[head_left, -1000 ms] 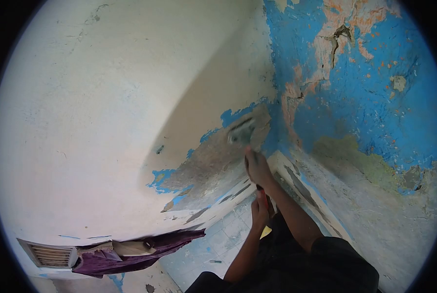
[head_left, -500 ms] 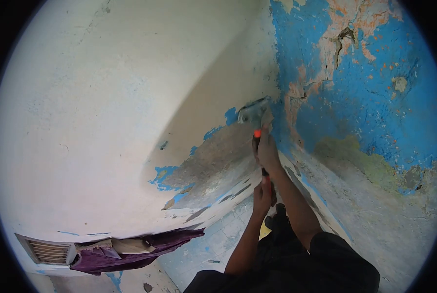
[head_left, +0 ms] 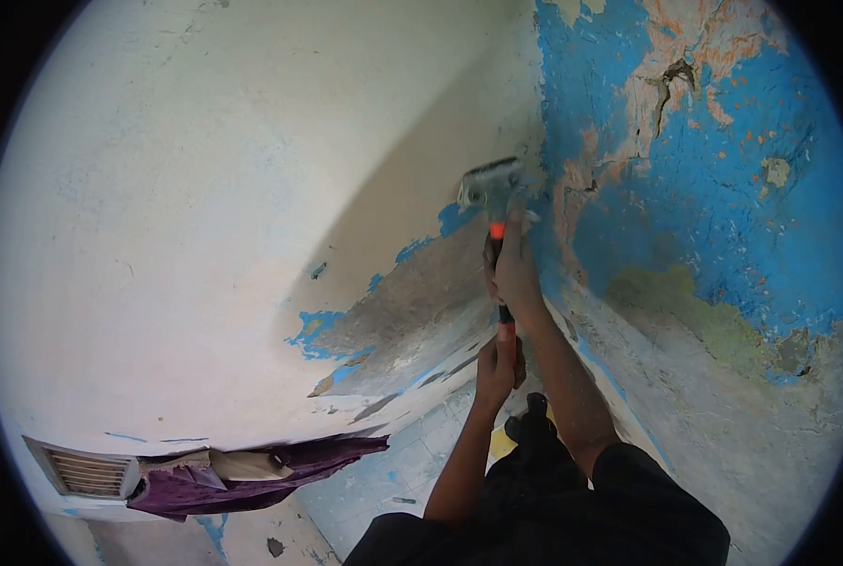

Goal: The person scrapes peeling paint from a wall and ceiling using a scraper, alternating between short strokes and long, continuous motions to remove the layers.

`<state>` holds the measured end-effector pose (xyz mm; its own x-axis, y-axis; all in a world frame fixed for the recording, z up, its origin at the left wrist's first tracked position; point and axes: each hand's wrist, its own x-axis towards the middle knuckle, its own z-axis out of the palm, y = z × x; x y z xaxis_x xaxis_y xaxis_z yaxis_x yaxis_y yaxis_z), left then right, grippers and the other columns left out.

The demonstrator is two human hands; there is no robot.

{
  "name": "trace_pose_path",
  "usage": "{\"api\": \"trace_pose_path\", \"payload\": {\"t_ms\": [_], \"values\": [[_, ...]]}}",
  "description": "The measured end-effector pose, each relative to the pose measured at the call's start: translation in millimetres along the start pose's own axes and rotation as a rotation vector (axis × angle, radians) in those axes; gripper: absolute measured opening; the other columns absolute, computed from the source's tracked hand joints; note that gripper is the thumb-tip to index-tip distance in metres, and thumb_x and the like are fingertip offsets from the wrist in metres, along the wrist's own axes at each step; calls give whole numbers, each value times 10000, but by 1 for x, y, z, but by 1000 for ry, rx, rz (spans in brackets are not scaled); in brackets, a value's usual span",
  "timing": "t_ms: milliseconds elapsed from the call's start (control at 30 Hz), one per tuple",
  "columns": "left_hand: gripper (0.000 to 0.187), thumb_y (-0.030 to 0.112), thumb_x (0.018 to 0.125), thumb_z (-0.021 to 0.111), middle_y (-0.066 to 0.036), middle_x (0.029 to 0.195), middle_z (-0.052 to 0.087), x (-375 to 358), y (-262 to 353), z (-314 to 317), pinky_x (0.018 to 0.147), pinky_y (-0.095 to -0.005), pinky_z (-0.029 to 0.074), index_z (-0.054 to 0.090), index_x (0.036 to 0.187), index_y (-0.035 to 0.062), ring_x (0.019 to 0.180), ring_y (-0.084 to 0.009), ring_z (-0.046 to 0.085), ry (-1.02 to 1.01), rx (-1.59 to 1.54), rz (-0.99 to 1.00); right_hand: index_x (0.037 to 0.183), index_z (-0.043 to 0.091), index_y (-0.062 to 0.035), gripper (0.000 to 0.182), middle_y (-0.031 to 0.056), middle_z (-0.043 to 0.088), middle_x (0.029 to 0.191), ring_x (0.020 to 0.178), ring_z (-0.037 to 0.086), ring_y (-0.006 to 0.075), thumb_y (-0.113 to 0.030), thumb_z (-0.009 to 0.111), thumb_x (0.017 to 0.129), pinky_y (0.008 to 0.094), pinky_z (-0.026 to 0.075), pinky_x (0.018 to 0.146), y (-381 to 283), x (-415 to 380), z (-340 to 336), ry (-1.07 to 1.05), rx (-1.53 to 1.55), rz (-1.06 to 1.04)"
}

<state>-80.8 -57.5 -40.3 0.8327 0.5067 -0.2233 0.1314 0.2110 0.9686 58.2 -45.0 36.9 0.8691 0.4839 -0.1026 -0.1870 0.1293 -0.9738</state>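
Observation:
A long-handled scraper (head_left: 490, 185) with a wide grey head and a black and red handle is held up against the white wall near the corner. My right hand (head_left: 516, 274) wraps the handle just below the head. Lower down, my left hand (head_left: 501, 372) is closed around the red grip at the handle's end. Under the head, ragged blue paint (head_left: 454, 219) borders a bare grey patch (head_left: 403, 292) on the wall. Whether the blade touches the wall is hard to tell.
To the right, a blue wall (head_left: 723, 217) shows peeling paint and a deep crack (head_left: 669, 90). At lower left are a slatted vent (head_left: 87, 472) and a purple cloth (head_left: 214, 495). Pale floor tiles (head_left: 384, 472) lie below, with debris on them.
The scraper head has moved up the wall, and both my hands have risen with it. The view has shifted slightly.

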Motion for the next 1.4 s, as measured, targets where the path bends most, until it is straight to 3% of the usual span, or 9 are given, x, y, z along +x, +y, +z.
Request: {"api": "trace_pose_path", "payload": {"t_ms": [33,200,300,700,800,1067,1233,1333,1400], "values": [[588,540,962,270,-24,471,420,4,3,2,352,-260,298,456,722,38,352,-116,393,-22,-39,3,512,398,-117,672,-1,382,423,303,342,119,-607,217,934,259,259,327,-25,-4,1,-42,112,126],[570,540,964,256,-18,476,404,-23,-56,7,348,-263,287,453,744,53,356,-114,381,-3,-263,-86,581,471,-13,688,128,442,468,424,457,299,-535,231,959,403,354,461,70,-17,2,50,-345,-191],[552,540,964,253,-4,477,379,-36,-75,8,342,-266,274,445,741,73,353,-110,356,37,-411,-187,604,476,25,684,165,429,480,494,464,365,-496,229,971,441,357,524,78,-39,9,-62,-333,-62],[546,538,963,263,1,481,370,-42,-63,10,340,-265,275,438,734,74,359,-115,352,94,-373,-148,561,471,1,694,95,404,454,474,459,248,-498,227,977,393,360,517,89,-39,15,-81,-357,-3],[539,519,971,259,-15,489,390,-34,-49,3,339,-267,286,436,733,69,367,-123,382,6,-285,-103,549,462,-12,689,84,398,444,466,455,235,-504,234,975,382,353,507,36,-34,19,-32,-270,-87],[527,535,962,274,7,494,355,-50,-72,16,337,-262,285,424,733,84,354,-110,340,131,-486,-155,536,440,-19,691,69,391,430,436,436,229,-516,237,972,372,340,488,99,-46,10,-150,-350,17],[571,575,945,268,-3,493,382,-52,-76,18,344,-268,302,444,738,73,358,-118,365,76,-597,-217,542,439,-32,682,50,378,431,425,435,200,-525,242,970,355,336,471,72,-40,11,-150,-304,-16],[604,588,939,269,-26,500,431,-33,-47,17,358,-272,318,468,731,57,366,-127,399,259,-140,-76,567,448,-14,669,66,392,449,444,441,208,-503,247,977,361,347,488,33,-36,11,-188,-242,-33],[611,562,953,268,-40,511,469,-16,-40,4,379,-274,339,500,735,41,388,-138,440,108,-253,-15,601,459,21,655,111,418,475,478,451,248,-458,243,992,389,365,524,7,-25,18,-239,-179,-16]]}}
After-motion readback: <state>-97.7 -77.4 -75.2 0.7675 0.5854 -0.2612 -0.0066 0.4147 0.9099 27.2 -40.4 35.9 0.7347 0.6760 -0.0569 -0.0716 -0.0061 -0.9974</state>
